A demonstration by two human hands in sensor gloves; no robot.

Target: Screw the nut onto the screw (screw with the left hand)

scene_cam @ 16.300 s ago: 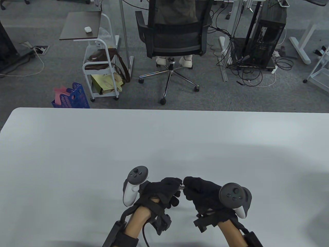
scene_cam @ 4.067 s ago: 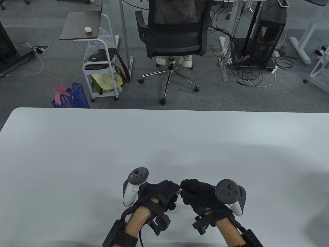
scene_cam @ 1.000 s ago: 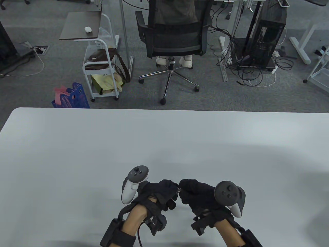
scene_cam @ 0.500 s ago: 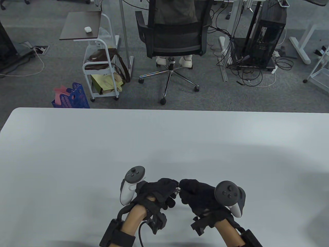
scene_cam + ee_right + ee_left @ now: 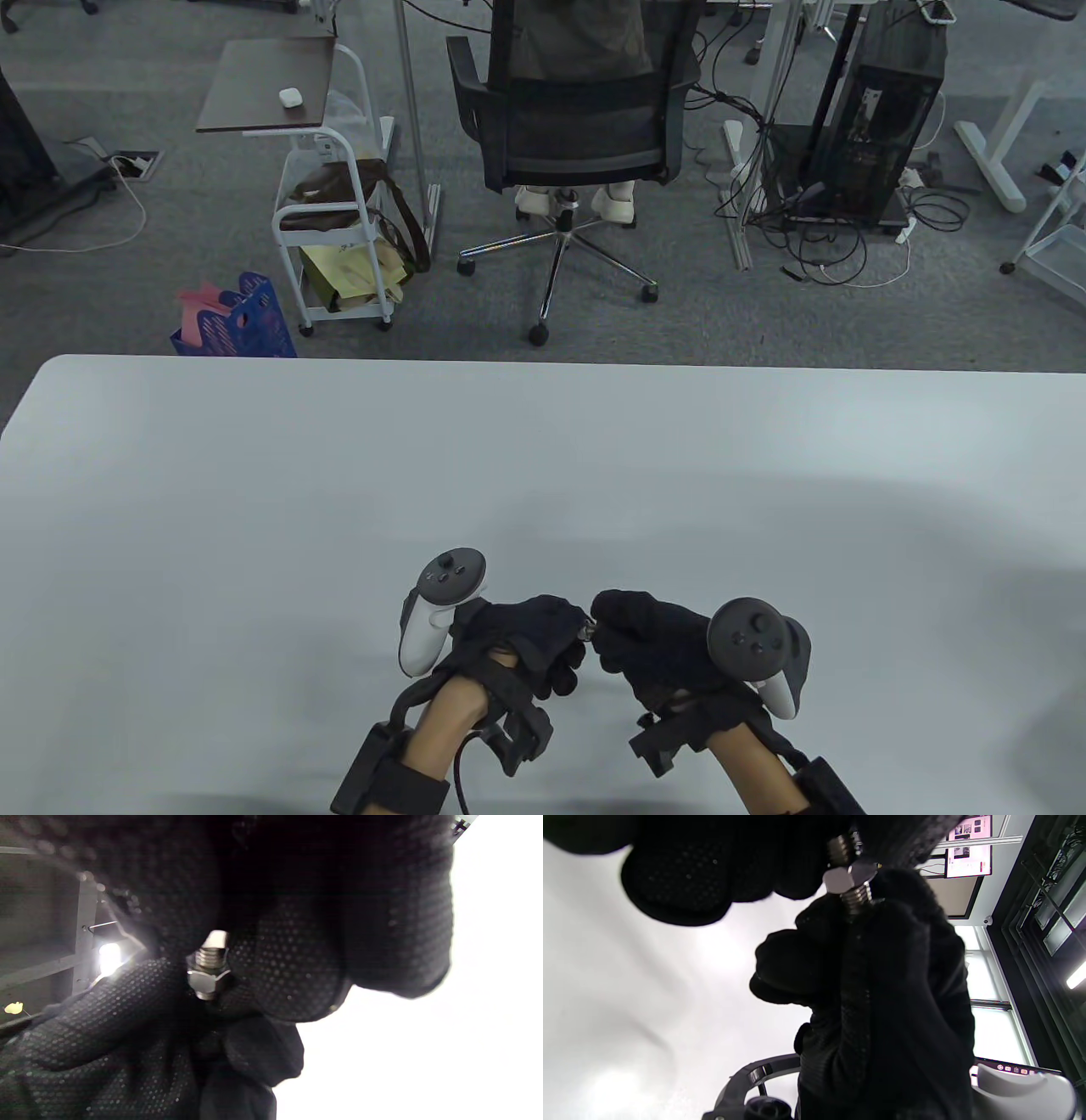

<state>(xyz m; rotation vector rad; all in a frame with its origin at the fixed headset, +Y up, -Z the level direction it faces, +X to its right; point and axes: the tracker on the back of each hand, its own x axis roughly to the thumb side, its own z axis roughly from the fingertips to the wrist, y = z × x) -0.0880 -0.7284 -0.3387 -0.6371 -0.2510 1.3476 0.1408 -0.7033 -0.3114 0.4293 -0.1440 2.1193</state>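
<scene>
Pinching a hex nut (image 5: 208,981) partway along a threaded screw (image 5: 856,896), the left hand (image 5: 533,632) and right hand (image 5: 653,641) meet fingertip to fingertip just above the counter (image 5: 543,475), near its front edge. The left grip is narrow, its fingers (image 5: 683,882) closed around the nut end; the right grip is narrow too, wrapped around the screw's shank. Bare thread shows on both sides of the nut, so the turning looks unfinished. A slip of the smooth metal between gloved fingers could drop either part onto the counter, and a tilted nut could bind on the thread. The screw's head is buried in the right glove, so its length cannot be judged. From the table view the hardware shows only as a small glint between the hands.
</scene>
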